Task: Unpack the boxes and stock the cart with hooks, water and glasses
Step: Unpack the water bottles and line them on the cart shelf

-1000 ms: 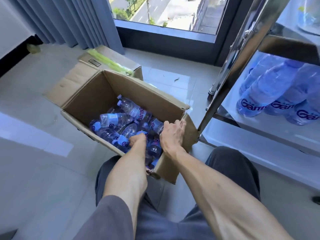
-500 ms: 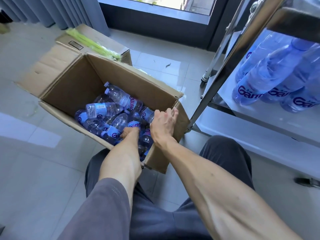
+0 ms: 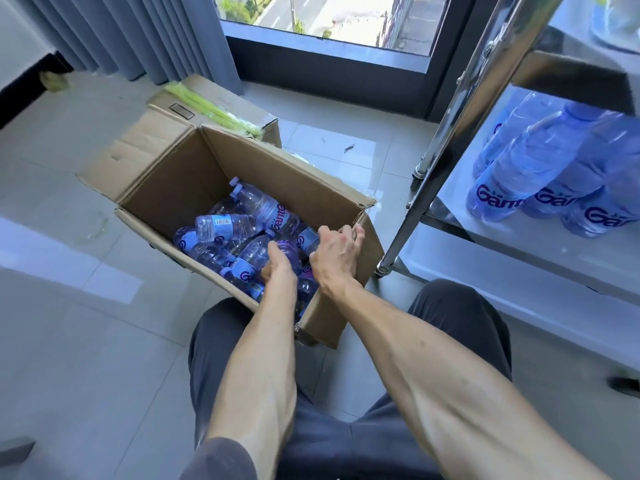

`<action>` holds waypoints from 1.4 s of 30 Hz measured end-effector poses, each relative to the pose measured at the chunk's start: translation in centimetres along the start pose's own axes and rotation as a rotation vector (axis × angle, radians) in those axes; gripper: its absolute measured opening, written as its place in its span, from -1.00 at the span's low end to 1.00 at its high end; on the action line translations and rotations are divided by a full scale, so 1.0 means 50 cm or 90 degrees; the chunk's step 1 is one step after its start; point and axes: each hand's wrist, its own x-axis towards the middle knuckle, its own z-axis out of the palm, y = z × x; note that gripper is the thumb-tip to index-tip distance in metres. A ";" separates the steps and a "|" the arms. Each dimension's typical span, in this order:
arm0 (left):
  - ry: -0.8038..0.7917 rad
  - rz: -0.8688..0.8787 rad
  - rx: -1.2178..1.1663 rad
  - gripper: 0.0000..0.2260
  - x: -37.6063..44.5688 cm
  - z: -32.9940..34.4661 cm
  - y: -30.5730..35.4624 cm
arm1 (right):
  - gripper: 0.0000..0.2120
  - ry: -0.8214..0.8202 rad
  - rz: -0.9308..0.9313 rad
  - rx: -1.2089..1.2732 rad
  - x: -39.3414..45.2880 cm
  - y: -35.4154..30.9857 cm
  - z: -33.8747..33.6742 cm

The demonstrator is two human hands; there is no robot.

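Cardboard box (image 3: 194,174), open on floor beside cart (image 3: 450,133); loose water bottles (image 3: 228,225) heaped inside. Little changed over the last second: right hand (image 3: 337,252) kept curled on box rim, left hand (image 3: 277,265) kept among bottles, grasp hidden. Unloading judged midway.

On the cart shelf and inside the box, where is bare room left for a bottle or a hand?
Shelf: bare in front of the standing bottles. Cardboard box: free at its far-left corner; crowded with loose bottles near both hands.
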 end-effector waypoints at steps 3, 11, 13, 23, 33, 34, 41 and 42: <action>-0.005 0.011 -0.053 -0.32 -0.041 -0.015 -0.011 | -0.69 -0.014 0.018 0.099 -0.002 0.011 -0.011; -0.055 0.128 -0.144 -0.53 -0.131 -0.057 -0.013 | -0.75 0.026 0.167 0.516 -0.018 0.016 -0.086; -0.085 0.192 -0.142 -0.59 -0.147 -0.068 -0.009 | -0.79 0.048 0.201 0.585 -0.020 0.012 -0.117; -0.478 0.578 -0.022 -0.77 -0.290 -0.166 -0.061 | -0.56 -0.132 0.115 0.939 -0.032 0.042 -0.273; -0.750 0.219 0.166 -0.47 -0.393 -0.133 -0.161 | -0.63 -0.071 0.063 1.027 -0.141 0.160 -0.414; -0.774 0.233 0.130 -0.53 -0.395 -0.132 -0.166 | -0.62 -0.048 0.065 1.018 -0.146 0.172 -0.426; -0.719 0.410 0.110 -0.51 -0.449 -0.107 -0.220 | -0.32 0.046 0.127 0.743 -0.179 0.254 -0.473; -0.700 0.426 0.097 -0.49 -0.461 -0.098 -0.231 | -0.30 0.063 0.142 0.717 -0.183 0.264 -0.478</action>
